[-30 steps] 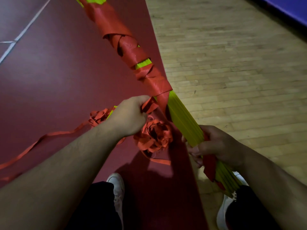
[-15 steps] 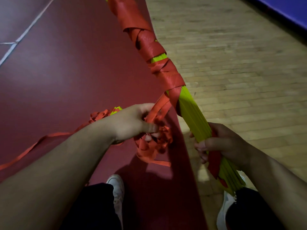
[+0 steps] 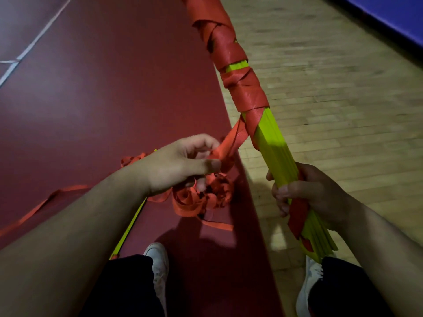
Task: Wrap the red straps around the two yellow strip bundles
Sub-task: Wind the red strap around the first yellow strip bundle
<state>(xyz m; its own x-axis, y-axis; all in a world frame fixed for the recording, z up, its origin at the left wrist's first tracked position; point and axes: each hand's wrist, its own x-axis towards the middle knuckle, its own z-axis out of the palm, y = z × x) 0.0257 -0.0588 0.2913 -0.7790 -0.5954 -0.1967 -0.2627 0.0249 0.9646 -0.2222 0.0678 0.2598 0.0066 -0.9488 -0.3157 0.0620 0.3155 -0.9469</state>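
The yellow strip bundle [image 3: 273,145], a stack of flat, glossy slats, is being gripped near its lower end by the right hand [image 3: 315,193], with the fingers curled round it. Above that grip the bundle is being covered by overlapping spiral turns of creased, satin-like red strap [image 3: 242,88]. Left of the bundle, a taut flat length of strap is being pinched between the thumb and fingers of the left hand [image 3: 180,163]. Below-left of the bundle, a curly strap heap [image 3: 201,200] is being supported by the smooth maroon mat [image 3: 114,99].

We see both forearms reach forward; left hand [image 3: 180,164] pinches with thumb and fingers, right hand [image 3: 313,193] clenches.
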